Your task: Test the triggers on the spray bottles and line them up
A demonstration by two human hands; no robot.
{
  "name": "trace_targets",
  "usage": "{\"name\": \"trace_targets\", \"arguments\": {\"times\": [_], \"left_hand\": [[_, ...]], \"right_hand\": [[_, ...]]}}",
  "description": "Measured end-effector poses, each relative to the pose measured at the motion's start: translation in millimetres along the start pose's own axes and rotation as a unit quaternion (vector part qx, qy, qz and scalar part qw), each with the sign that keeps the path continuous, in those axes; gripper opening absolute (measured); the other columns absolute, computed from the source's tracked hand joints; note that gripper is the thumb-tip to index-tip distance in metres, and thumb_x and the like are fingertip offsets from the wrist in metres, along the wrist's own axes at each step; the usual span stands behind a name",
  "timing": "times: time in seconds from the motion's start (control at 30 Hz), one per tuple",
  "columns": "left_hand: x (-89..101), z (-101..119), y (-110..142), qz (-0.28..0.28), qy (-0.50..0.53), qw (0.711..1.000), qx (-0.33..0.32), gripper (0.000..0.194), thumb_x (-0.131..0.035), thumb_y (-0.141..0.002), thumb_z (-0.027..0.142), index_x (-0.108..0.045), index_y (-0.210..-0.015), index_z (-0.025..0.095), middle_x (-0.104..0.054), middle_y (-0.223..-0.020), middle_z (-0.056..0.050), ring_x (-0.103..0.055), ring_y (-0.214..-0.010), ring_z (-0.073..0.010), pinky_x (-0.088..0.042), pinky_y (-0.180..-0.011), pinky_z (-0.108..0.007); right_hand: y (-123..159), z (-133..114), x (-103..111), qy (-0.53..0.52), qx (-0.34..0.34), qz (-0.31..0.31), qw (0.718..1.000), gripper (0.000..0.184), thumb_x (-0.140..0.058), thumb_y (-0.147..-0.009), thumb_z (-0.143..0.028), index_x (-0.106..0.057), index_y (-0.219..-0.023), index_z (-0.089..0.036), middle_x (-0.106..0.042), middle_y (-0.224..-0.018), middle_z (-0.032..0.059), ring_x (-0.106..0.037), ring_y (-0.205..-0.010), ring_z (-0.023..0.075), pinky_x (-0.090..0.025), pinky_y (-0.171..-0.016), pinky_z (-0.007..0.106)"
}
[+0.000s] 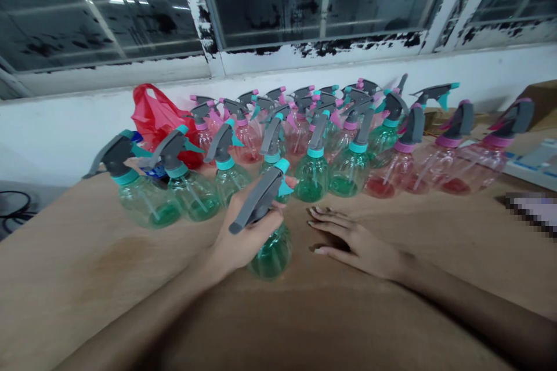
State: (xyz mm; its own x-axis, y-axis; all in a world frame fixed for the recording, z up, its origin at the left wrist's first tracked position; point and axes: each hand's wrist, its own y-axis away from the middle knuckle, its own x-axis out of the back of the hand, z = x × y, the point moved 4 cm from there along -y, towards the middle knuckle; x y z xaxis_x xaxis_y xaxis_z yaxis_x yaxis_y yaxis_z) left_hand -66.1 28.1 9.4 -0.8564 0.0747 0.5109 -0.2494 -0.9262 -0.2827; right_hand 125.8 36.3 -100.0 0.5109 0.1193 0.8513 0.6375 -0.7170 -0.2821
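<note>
A green see-through spray bottle [270, 252] with a grey and teal trigger head stands at the near middle of the table. My left hand [246, 232] is wrapped round its neck, just under the head; part of the neck is hidden by the fingers. To the right, my right hand [354, 243] lies on the tabletop with fingers stretched out, holding nothing. Just beyond my hands is a row of similar bottles, among them a green spray bottle [312, 179] and a pink spray bottle [389, 171].
More green and pink spray bottles crowd the back of the table [108, 266]. A red plastic bag [159, 113] sits at the back left. A cardboard box [539, 105] and a blurred-out flat object [533, 210] are at the right. Windows and a white wall rise behind.
</note>
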Motion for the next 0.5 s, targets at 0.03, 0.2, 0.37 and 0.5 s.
{"name": "trace_targets", "arguments": {"times": [0.03, 0.2, 0.37, 0.5], "left_hand": [[-0.3, -0.2, 0.0, -0.003, 0.003, 1.0, 0.003, 0.015, -0.046, -0.072, 0.014, -0.055, -0.077, 0.025, -0.063, -0.09, 0.003, -0.062, -0.08, -0.015, -0.048, -0.068, -0.026], [-0.6, -2.0, -0.4, -0.005, -0.003, 1.0, 0.015, 0.016, -0.046, -0.071, 0.014, -0.054, -0.079, 0.025, -0.063, -0.086, 0.003, -0.061, -0.076, -0.0152, -0.046, -0.065, -0.026], [-0.2, -4.0, 0.2, 0.0, -0.017, 1.0, 0.02, 0.016, -0.046, -0.071, 0.016, -0.055, -0.08, 0.024, -0.063, -0.08, 0.002, -0.06, -0.07, -0.0155, -0.046, -0.061, -0.026], [0.7, -2.8, 0.5, 0.005, -0.018, 1.0, 0.017, 0.025, -0.046, -0.071, 0.016, -0.057, -0.092, 0.027, -0.064, -0.082, 0.003, -0.061, -0.069, -0.015, -0.047, -0.06, -0.026]], "right_hand": [[0.0, 0.1, -0.1, 0.0, 0.0, 0.0, 1.0, 0.049, -0.047, -0.084, -0.047, -0.042, -0.129, -0.027, -0.04, -0.138, 0.0025, -0.032, -0.128, 0.0216, -0.03, -0.105, 0.045], [-0.6, 0.0, -0.6, 0.004, -0.005, -0.01, 1.0, 0.049, -0.046, -0.084, -0.047, -0.044, -0.128, -0.025, -0.04, -0.139, 0.003, -0.032, -0.129, 0.0208, -0.03, -0.106, 0.044], [-0.4, 0.7, -1.5, 0.008, -0.005, -0.011, 1.0, 0.05, -0.046, -0.084, -0.047, -0.042, -0.129, -0.025, -0.038, -0.139, 0.0028, -0.032, -0.129, 0.02, -0.029, -0.106, 0.043], [0.0, 0.1, -0.8, 0.002, 0.0, -0.003, 1.0, 0.05, -0.047, -0.085, -0.046, -0.042, -0.129, -0.026, -0.039, -0.139, 0.0029, -0.032, -0.129, 0.0207, -0.03, -0.105, 0.044]]}}
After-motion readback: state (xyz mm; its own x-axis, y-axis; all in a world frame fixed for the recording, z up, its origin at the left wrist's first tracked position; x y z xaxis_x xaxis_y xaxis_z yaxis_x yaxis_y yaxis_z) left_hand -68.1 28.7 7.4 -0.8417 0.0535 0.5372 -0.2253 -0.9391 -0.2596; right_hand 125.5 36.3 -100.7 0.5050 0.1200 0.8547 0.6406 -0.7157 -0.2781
